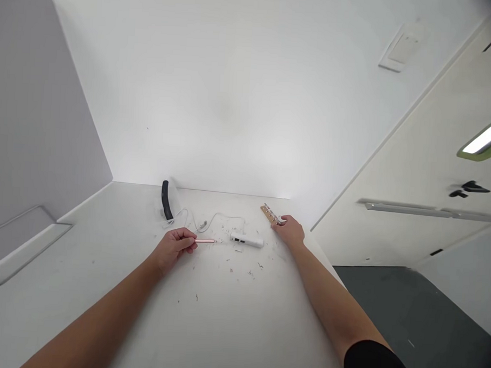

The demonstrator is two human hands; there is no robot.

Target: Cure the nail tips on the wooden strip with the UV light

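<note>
The fingers of the left hand (173, 248) are curled closed around a thin rose-gold pen (205, 240), its tip just beside a white handheld device (247, 240) on the white table (103, 264), among small scraps (249, 273). The right hand's (289, 232) fingers touch the end of a wooden strip (269, 214), though whether they grip it is unclear. Farther back, a white cord (222, 218) runs toward a black-and-white object (168, 199).

The white plastic casing (246, 239) looks smooth and glossy. At its nine o'clock lies a slim rod (205, 241) of polished rose-gold metal; at twelve o'clock, a raw wooden strip (268, 214) bears bright metal clips.
</note>
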